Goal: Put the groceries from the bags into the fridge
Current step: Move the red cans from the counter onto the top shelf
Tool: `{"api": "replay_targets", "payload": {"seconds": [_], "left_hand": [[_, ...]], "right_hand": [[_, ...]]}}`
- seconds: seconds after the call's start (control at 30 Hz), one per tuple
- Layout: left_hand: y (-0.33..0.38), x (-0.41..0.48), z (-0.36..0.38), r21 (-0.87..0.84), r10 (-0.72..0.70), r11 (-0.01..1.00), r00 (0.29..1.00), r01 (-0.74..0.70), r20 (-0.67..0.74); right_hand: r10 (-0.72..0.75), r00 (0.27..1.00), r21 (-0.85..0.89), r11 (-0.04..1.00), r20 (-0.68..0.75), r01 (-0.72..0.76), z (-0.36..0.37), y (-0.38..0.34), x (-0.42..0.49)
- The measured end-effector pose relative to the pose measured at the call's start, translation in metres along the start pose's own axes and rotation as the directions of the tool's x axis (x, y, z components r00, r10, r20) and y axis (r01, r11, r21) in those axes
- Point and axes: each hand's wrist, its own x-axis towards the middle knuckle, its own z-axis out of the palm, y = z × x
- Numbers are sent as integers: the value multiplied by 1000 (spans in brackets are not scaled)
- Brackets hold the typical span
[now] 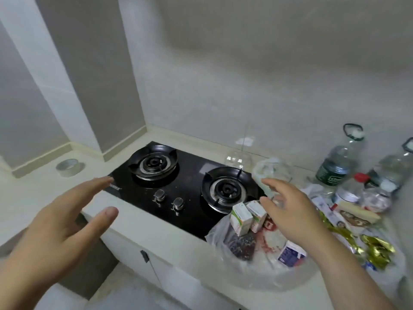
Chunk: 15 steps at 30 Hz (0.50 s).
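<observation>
Just left of the spread, empty right hand (290,211) stand upright white-and-green cardboard cartons (241,218); the equally spread left hand (67,220) is farther.

One view only, worn on the head, looking forward and down from standing height. The lens is wide, so the wall (245,74) bows towards the edges. The gas hob (190,193) sits mid-frame, close, set in the tabletop (55,198). The left hand (55,231) fills the bottom left corner. The right hand (292,213) reaches up from bottom right, above the plastic bag (257,271).
</observation>
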Motion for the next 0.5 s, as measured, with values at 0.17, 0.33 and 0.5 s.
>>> {"api": "replay_targets", "payload": {"seconds": [0.17,0.33,0.5], "left_hand": [[8,65,61,-151,100,986,981,-75,169],[-11,123,119,-247,217,960,906,-130,364],[-24,163,173,-285,271,949,804,-132,529]], "right_hand": [[245,961,7,969,-132,-246,-12,46,1],[422,884,-7,902,-200,-432,-3,71,9],[547,799,-16,823,-251,-568,11,74,10]]}}
